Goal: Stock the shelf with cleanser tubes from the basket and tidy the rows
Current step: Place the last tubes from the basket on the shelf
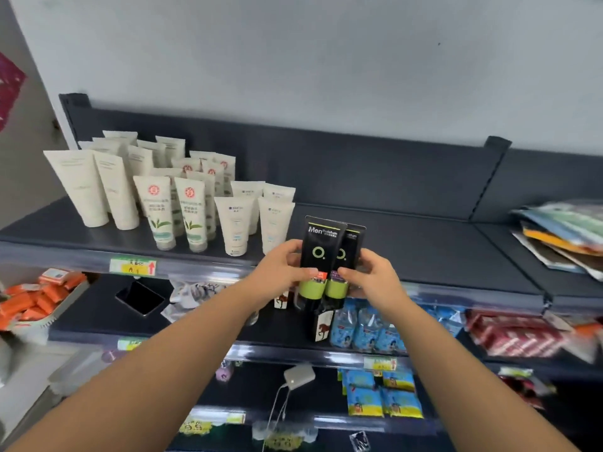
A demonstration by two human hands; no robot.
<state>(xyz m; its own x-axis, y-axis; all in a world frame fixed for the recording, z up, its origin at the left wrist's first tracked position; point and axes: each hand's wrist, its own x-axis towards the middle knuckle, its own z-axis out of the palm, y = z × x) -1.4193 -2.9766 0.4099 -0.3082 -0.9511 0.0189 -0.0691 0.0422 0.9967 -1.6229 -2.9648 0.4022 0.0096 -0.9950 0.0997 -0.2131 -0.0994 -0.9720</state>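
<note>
Two black tubes (321, 256) upright, caps down, hands (280, 272) (375, 278) gripping sides

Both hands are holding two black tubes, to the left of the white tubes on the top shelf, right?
Wrong side. The head view shows the left hand and right hand holding the black tubes right of the white tubes on the top shelf.

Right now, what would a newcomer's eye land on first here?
Two black tubes with green bands, centre frame, held upright between the left grip and right grip at the top shelf's front edge. Left of them, rows of white tubes stand on that shelf.
</note>
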